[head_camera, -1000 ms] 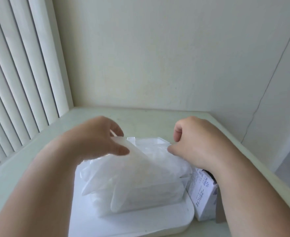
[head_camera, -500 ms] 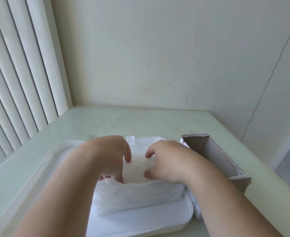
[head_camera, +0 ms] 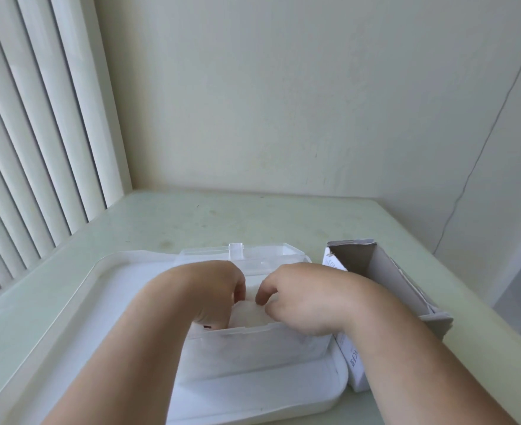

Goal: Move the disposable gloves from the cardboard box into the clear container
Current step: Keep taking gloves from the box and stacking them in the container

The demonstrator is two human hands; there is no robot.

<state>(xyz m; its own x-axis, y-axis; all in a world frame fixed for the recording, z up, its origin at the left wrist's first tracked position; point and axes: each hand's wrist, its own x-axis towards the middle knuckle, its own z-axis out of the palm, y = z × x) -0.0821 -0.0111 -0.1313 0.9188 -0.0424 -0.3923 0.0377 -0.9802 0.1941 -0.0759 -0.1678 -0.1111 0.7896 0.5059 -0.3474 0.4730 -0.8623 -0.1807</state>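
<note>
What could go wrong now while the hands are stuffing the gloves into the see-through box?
The gloves rise above the clear container's front wall between the left hand and right hand, so they might puff back up and spill out once released. The right forearm runs close beside the open cardboard box and could bump it. Pushing down hard might also slide the container on the white tray.

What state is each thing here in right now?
Clear container: open, lid flipped back, on tray.
Gloves: stacked inside container.
Cardboard box: top open, beside the tray.
Left hand: fingers curled on gloves.
Right hand: fingers curled on gloves.
</note>
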